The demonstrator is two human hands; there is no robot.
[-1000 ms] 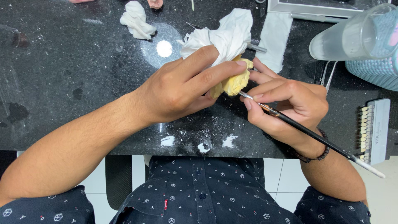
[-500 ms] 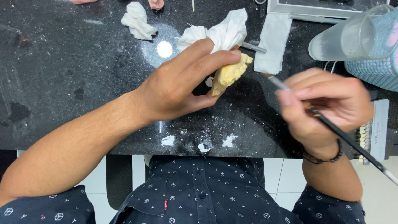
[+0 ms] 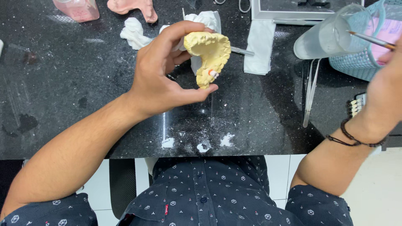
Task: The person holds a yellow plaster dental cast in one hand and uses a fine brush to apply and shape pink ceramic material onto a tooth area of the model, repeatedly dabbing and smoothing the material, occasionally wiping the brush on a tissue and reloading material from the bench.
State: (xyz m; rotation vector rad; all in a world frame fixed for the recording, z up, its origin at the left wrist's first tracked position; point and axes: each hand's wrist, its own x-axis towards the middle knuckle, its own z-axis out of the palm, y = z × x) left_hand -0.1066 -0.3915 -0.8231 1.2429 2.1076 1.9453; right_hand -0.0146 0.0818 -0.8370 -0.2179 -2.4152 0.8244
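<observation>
Left hand: fingers and thumb clasping yellow dental cast, raised above black countertop.
Right hand: at right edge, pinching thin brush; bristle tip over clear plastic cup.
Beside: white tissue, teal basket.

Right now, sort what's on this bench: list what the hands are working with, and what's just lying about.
In use: yellow dental cast in the left hand; thin brush in the right hand, tip at the clear cup.

Lying about: crumpled tissue, folded cloth, tweezers, pink cast.
</observation>
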